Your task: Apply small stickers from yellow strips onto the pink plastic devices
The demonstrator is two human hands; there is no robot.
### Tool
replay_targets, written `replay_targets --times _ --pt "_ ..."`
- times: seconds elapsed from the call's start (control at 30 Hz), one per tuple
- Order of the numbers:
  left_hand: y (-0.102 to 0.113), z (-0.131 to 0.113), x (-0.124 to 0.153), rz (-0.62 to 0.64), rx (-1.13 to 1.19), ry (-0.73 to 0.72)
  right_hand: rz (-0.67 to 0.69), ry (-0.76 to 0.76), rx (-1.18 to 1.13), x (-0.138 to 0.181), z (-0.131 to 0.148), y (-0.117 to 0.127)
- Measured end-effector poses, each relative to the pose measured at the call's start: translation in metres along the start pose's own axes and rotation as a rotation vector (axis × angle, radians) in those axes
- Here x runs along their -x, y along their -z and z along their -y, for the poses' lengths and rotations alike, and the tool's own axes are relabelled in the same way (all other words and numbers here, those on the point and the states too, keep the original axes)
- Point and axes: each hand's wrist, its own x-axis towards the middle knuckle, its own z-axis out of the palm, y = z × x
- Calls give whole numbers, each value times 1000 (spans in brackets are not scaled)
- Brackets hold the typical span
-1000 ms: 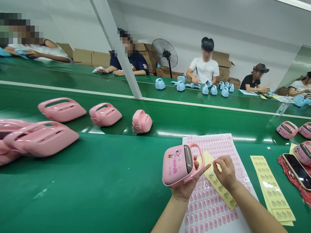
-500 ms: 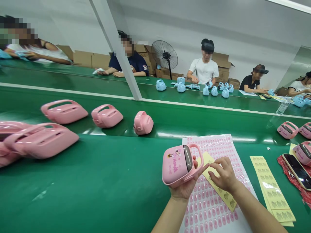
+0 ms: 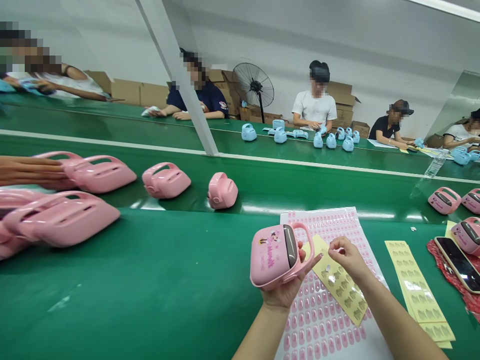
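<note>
My left hand (image 3: 283, 295) is closed around a pink handled case (image 3: 270, 257) with a dark window and a cartoon print, its handle towards the right. The left index finger points out past the handle, with a small dark speck near its tip. Just right of it, my right hand (image 3: 348, 257) hovers with thumb and fingers pinched together; anything between them is too small to make out. Below the hands lies a yellow sticker strip (image 3: 343, 290) with one pale bare spot, on top of a white sheet of pink oval stickers (image 3: 311, 320).
More pink cases (image 3: 167, 180) stand along the green bench to the left, where another person's hand (image 3: 33, 171) reaches in. Right of me are yellow strips (image 3: 416, 285), a phone (image 3: 459, 262) on red wrap and several printed cases (image 3: 444, 201). Co-workers sit across with blue cases (image 3: 280, 135).
My right hand has moved away from my left fingertip, its fingers now drawn together. The yellow strip shows more plainly. Another person's hand has come in at the left onto the pink cases.
</note>
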Motion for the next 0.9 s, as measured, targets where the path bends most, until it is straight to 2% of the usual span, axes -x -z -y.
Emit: replay_targets --times 0.2,0.37,0.43,0.53,0.63,0.77,0.9 --pt "1 2 0 -4 -38 0 40 -32 -40 1 4 -2" --pt "2 0 -1 -26 -34 5 -2 29 9 1 5 0" --pt "-2 -2 -2 -79 -83 -23 -35 51 23 0 9 5" --pt "-11 0 -4 -242 -285 -155 -96 72 6 1 20 17" --pt "-17 10 -6 -353 -561 -253 -70 81 -65 5 34 25" --pt "-13 26 -6 -332 -809 -274 21 84 -75 12 43 22" --pt "-4 34 -4 -304 -883 -239 82 86 8 14 43 13"
